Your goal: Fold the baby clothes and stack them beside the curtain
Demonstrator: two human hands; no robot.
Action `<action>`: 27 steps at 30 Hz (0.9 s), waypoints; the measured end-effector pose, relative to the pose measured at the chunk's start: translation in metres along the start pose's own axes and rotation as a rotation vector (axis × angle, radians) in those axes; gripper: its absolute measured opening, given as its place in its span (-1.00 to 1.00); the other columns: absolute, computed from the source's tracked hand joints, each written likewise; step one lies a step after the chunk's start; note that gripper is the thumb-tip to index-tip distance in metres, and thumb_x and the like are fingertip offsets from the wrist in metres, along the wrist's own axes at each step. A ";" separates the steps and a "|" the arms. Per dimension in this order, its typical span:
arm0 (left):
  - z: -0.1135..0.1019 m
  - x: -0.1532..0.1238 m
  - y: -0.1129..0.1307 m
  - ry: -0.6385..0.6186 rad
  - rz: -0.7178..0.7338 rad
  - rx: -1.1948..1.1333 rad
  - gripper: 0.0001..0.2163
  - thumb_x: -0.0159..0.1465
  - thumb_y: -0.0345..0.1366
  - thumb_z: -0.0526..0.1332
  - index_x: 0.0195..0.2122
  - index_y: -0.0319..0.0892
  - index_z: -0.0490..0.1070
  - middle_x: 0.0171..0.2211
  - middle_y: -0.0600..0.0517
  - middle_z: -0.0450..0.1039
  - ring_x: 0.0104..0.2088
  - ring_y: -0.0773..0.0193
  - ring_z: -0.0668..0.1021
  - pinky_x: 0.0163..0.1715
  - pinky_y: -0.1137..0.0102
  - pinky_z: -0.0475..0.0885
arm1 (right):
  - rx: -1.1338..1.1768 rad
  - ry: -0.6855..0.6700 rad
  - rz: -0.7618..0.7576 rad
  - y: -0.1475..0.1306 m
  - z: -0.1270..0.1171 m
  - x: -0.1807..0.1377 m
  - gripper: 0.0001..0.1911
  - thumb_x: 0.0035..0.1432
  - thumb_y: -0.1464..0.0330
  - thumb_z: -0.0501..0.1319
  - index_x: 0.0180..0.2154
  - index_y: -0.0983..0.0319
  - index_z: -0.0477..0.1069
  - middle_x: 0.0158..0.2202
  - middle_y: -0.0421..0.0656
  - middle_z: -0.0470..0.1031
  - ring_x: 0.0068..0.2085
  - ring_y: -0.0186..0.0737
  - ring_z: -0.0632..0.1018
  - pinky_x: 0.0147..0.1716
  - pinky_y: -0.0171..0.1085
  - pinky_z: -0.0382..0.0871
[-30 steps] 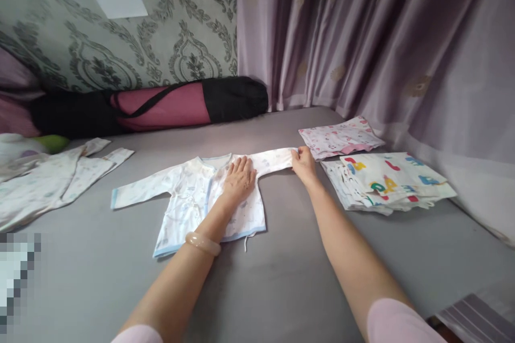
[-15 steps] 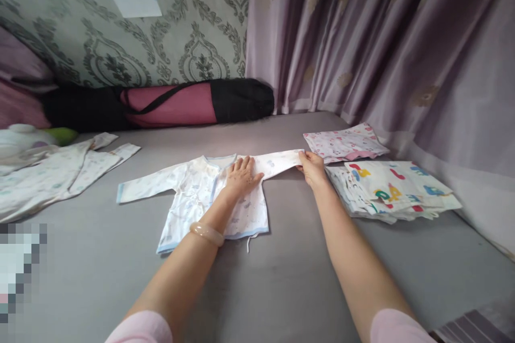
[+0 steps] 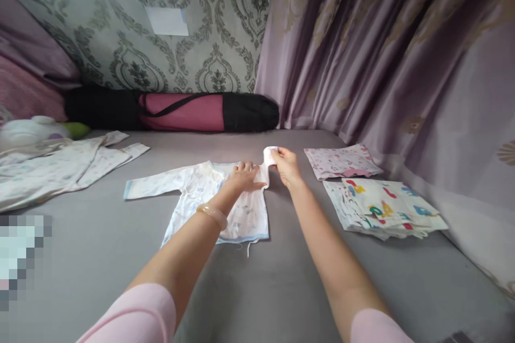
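Note:
A small white baby shirt with pale blue trim (image 3: 193, 193) lies spread on the grey bed surface (image 3: 261, 289). My left hand (image 3: 243, 178) rests flat on the shirt's right shoulder, fingers stretched out, a pale bangle on its wrist. My right hand (image 3: 285, 165) pinches the cuff of the right sleeve (image 3: 269, 156) and holds it lifted and folded inward, close to my left hand. The shirt's left sleeve lies stretched out to the left.
Folded clothes lie at the right: a pink-printed piece (image 3: 341, 161) and a stack with coloured letters (image 3: 382, 206). More baby clothes (image 3: 56, 166) lie spread at the left. A black and pink roll bag (image 3: 181, 111) lies along the wall. Purple curtains (image 3: 382, 64) hang at the right.
My right hand has carried the sleeve end leftward from its stretched-out place, lifting and folding it toward my left hand. The left hand stayed pressed on the shirt.

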State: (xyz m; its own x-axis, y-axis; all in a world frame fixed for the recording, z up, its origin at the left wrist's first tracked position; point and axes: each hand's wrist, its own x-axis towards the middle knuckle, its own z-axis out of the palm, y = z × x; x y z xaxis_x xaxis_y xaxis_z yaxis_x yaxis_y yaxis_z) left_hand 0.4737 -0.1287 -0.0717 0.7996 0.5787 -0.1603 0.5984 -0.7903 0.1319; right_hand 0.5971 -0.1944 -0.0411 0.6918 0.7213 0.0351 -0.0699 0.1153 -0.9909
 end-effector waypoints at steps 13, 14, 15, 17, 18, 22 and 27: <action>0.001 -0.038 -0.051 0.204 0.054 -0.212 -0.58 0.34 -0.17 0.15 0.17 -0.25 0.31 0.19 -0.25 0.31 0.18 -0.03 0.42 0.15 0.17 0.33 | -0.376 0.094 -0.054 0.023 0.040 0.006 -0.68 0.09 0.24 0.16 -0.23 0.28 0.57 -0.44 -0.16 0.58 -0.36 -0.21 0.57 -0.38 -0.33 0.43; 0.005 -0.047 -0.058 0.212 0.050 -0.216 -0.58 0.33 -0.18 0.15 0.17 -0.24 0.32 0.19 -0.25 0.31 0.18 -0.04 0.42 0.16 0.16 0.32 | -0.389 0.088 -0.053 0.024 0.044 0.006 -0.67 0.09 0.24 0.15 -0.23 0.28 0.57 -0.44 -0.16 0.58 -0.35 -0.21 0.58 -0.37 -0.33 0.43; 0.009 -0.057 -0.064 0.222 0.053 -0.225 -0.60 0.32 -0.19 0.16 0.15 -0.23 0.34 0.18 -0.24 0.33 0.18 -0.04 0.42 0.17 0.15 0.32 | -0.401 0.080 -0.052 0.024 0.049 0.005 -0.67 0.10 0.23 0.14 -0.22 0.27 0.57 -0.44 -0.17 0.58 -0.34 -0.21 0.58 -0.36 -0.34 0.43; 0.018 -0.074 -0.075 0.266 0.068 -0.258 -0.63 0.31 -0.21 0.16 0.12 -0.20 0.38 0.16 -0.21 0.36 0.18 -0.01 0.42 0.18 0.17 0.32 | -0.423 0.062 -0.051 0.026 0.061 0.003 -0.67 0.11 0.24 0.13 -0.22 0.25 0.57 -0.42 -0.17 0.58 -0.32 -0.21 0.59 -0.34 -0.34 0.44; 0.021 -0.080 -0.079 0.299 0.068 -0.275 -0.64 0.31 -0.21 0.15 0.10 -0.19 0.39 0.16 -0.20 0.37 0.18 0.01 0.42 0.18 0.18 0.32 | -0.430 0.052 -0.050 0.026 0.068 0.001 -0.68 0.11 0.24 0.12 -0.22 0.24 0.57 -0.41 -0.17 0.58 -0.30 -0.20 0.59 -0.34 -0.34 0.44; 0.028 -0.094 -0.087 0.385 0.031 -0.318 -0.66 0.31 -0.22 0.13 0.08 -0.19 0.40 0.16 -0.21 0.36 0.19 0.02 0.41 0.19 0.18 0.32 | -0.535 0.015 -0.033 0.027 0.093 -0.013 -0.70 0.16 0.27 0.12 -0.17 0.19 0.56 -0.34 -0.16 0.60 -0.25 -0.20 0.60 -0.29 -0.34 0.44; 0.032 -0.093 -0.090 0.413 0.000 -0.341 -0.70 0.26 -0.23 0.16 0.00 -0.18 0.44 0.11 -0.20 0.41 0.13 0.00 0.46 0.12 0.15 0.39 | -0.653 -0.096 -0.045 0.037 0.110 -0.033 -0.72 0.24 0.25 0.13 -0.12 0.16 0.56 -0.29 -0.13 0.62 -0.24 -0.19 0.62 -0.27 -0.34 0.45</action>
State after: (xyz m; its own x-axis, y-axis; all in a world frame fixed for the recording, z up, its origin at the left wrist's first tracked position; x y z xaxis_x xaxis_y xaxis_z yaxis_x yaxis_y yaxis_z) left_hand 0.3438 -0.1178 -0.1004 0.7118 0.6641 0.2288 0.5258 -0.7197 0.4534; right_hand 0.4926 -0.1391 -0.0650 0.6145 0.7866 0.0601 0.4289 -0.2692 -0.8623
